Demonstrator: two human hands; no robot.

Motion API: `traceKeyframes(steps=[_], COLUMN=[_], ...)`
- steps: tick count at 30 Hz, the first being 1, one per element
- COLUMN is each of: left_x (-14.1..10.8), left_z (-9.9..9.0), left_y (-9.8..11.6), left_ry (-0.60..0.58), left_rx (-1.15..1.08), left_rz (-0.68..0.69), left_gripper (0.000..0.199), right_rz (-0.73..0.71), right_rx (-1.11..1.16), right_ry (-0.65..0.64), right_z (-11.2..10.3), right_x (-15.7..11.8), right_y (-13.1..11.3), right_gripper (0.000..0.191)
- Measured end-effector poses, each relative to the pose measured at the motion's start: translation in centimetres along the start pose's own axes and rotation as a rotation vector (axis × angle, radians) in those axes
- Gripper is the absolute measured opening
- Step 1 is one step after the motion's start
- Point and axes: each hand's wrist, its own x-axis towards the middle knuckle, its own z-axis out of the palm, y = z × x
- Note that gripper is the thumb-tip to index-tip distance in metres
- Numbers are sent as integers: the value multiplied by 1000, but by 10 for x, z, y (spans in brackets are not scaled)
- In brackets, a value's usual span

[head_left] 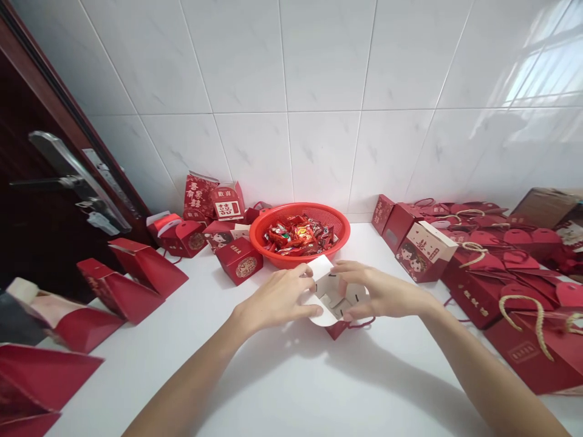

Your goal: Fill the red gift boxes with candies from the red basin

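Observation:
Between my hands is a small red gift box (337, 329), its top unfolded so the white inside and pale flaps show. With fingers and thumb, my left hand (285, 295) grips the left flap. On the other side my right hand (380, 290) holds the right edge, its fingers reaching over the opening and its thumb near the front rim. A dark red cord hangs at the box's front right. Just behind stands a red plastic basket (345, 233) heaped with wrapped sweets (298, 235).
Several red boxes (239, 260) stand behind on the left, and open red ones (148, 267) line the left edge. Many closed boxes with rope handles (523, 346) crowd the right. A tiled wall (323, 152) borders the white table (282, 388); a dark door (31, 230) is at left.

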Motion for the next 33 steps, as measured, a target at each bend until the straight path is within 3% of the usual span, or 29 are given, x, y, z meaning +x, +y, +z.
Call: traceKeyframes(steps=[6,10,13,19,28,33], left_x=[3,3,0,-14,-32,-30], left_z=[4,9,11,5,5,4], left_y=[5,3,-2,-15,-5,-6], left_ry=[21,-89,-152,-92,-92,-85], left_rx=[30,6,-32,-39,98,70], left_rz=[91,37,14,-53,-183,-169], left_gripper=[37,55,63,61,53,52], right_rz=[140,193,136,-36,-56,-96], right_rx=[-127,-67,48,122,-118,-245], right_ry=[-15,-58,-47,133,219,228], right_z=[0,11,20,36,48,55], right_x=[-21,-24,-20,4,18,16], right_y=[16,36,51,63,67,73], right_gripper=[91,109,114,119,119,115])
